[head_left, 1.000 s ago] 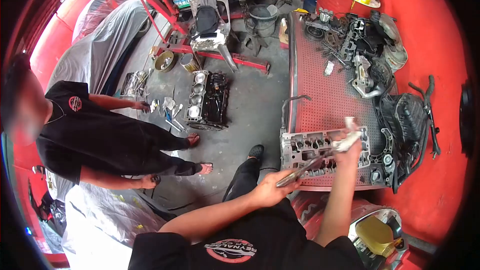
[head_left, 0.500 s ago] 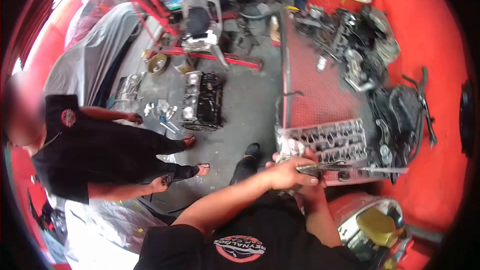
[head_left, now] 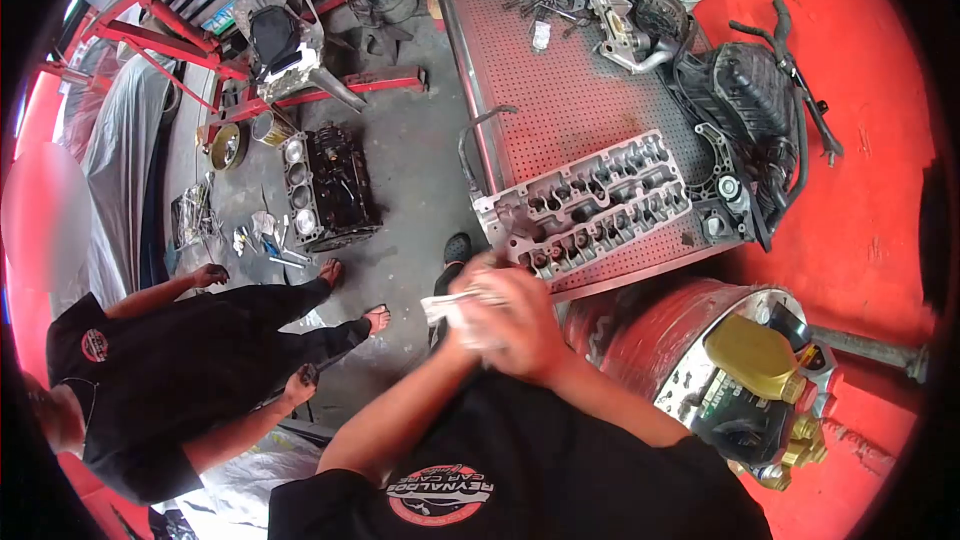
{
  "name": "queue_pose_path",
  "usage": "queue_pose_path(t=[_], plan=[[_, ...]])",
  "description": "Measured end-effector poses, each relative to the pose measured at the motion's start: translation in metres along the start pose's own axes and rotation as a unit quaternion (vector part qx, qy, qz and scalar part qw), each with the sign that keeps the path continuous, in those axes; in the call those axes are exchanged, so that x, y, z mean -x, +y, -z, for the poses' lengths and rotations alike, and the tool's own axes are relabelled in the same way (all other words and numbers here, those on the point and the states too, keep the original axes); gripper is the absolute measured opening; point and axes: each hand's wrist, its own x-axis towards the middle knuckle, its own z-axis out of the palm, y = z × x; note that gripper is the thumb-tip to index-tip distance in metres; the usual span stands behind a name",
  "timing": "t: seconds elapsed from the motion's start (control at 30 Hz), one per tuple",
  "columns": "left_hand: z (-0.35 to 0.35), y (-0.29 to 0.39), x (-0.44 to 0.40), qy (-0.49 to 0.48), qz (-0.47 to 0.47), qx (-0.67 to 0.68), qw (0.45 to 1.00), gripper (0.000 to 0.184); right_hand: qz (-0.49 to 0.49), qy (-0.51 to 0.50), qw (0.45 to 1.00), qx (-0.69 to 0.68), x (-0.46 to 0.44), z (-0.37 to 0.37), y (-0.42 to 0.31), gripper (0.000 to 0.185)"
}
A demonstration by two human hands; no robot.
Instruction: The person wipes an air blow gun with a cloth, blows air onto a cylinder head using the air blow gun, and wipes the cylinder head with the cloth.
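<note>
My left hand [head_left: 468, 332] and my right hand [head_left: 522, 318] are pressed together in front of my chest, smeared by motion. A crumpled white rag [head_left: 445, 310] is bunched between them, and both hands are closed on it. My right hand covers much of my left, so some fingers are hidden. Just beyond the hands, a metal cylinder head [head_left: 600, 205] with rows of round bores lies on the near end of a perforated red-topped table [head_left: 545, 90].
A co-worker in a black shirt [head_left: 130, 390] stands on the left. An engine block [head_left: 325, 185] sits on the floor beside tools. A dark hose [head_left: 466, 155] hangs over the table edge. Black engine parts [head_left: 740, 90] crowd the table's right side. A drum [head_left: 640, 330] with bottles [head_left: 755, 355] stands at right.
My hands have moved left, away from the cylinder head, and come together on the rag. The long dark-handled tool held half a second ago no longer shows. The view has turned.
</note>
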Motion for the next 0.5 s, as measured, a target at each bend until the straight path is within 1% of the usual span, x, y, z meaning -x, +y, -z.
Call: queue_pose_path(t=[0.03, 0.07, 0.1, 0.13, 0.17, 0.2, 0.27, 0.33, 0.37, 0.4, 0.43, 0.47, 0.5], plan=[[-0.003, -0.004, 0.009, -0.021, -0.108, -0.182, 0.977, 0.035, 0.002, 0.001, 1.000, -0.002, 0.001, -0.002, 0.002, 0.034], [-0.006, -0.009, 0.017, -0.010, -0.213, -0.319, 0.924, 0.034, 0.013, 0.011, 1.000, -0.022, 0.004, -0.005, 0.007, 0.032], [0.003, 0.026, 0.014, -0.050, -0.115, -0.112, 0.986, 0.041, 0.026, 0.020, 0.999, -0.040, 0.006, -0.005, 0.014, 0.031], [0.011, 0.056, 0.013, -0.086, -0.009, 0.103, 0.991, 0.048, 0.028, 0.019, 0.999, -0.039, 0.009, -0.002, 0.020, 0.031], [0.016, 0.076, 0.016, -0.066, 0.092, 0.134, 0.985, 0.040, 0.015, 0.053, 0.998, 0.014, 0.016, 0.002, 0.025, 0.030], [0.020, 0.083, 0.028, -0.034, 0.133, 0.066, 0.988, 0.041, -0.003, 0.086, 0.994, 0.065, 0.025, 0.007, 0.029, 0.029], [0.035, 0.104, 0.041, -0.016, 0.169, 0.105, 0.980, 0.040, -0.094, 0.138, 0.981, 0.103, 0.039, 0.025, 0.053, 0.026], [0.052, 0.095, 0.054, 0.015, 0.102, -0.019, 0.994, 0.039, -0.237, 0.239, 0.940, 0.055, 0.060, 0.027, 0.085, 0.027], [0.059, 0.088, 0.062, 0.023, 0.125, -0.043, 0.991, 0.039, -0.237, 0.237, 0.941, 0.054, 0.070, 0.032, 0.099, 0.027], [0.064, 0.082, 0.071, 0.027, 0.125, -0.043, 0.991, 0.039, -0.270, 0.199, 0.938, 0.088, 0.077, 0.038, 0.113, 0.028], [0.068, 0.075, 0.077, 0.024, 0.129, -0.078, 0.988, 0.039, -0.296, 0.163, 0.933, 0.121, 0.077, 0.038, 0.127, 0.030], [0.070, 0.071, 0.081, 0.019, 0.134, -0.115, 0.984, 0.039, -0.293, 0.165, 0.934, 0.118, 0.076, 0.035, 0.137, 0.030], [0.069, 0.071, 0.084, 0.041, 0.157, -0.120, 0.980, 0.034, -0.261, 0.118, 0.949, 0.135, 0.076, 0.032, 0.143, 0.031]])
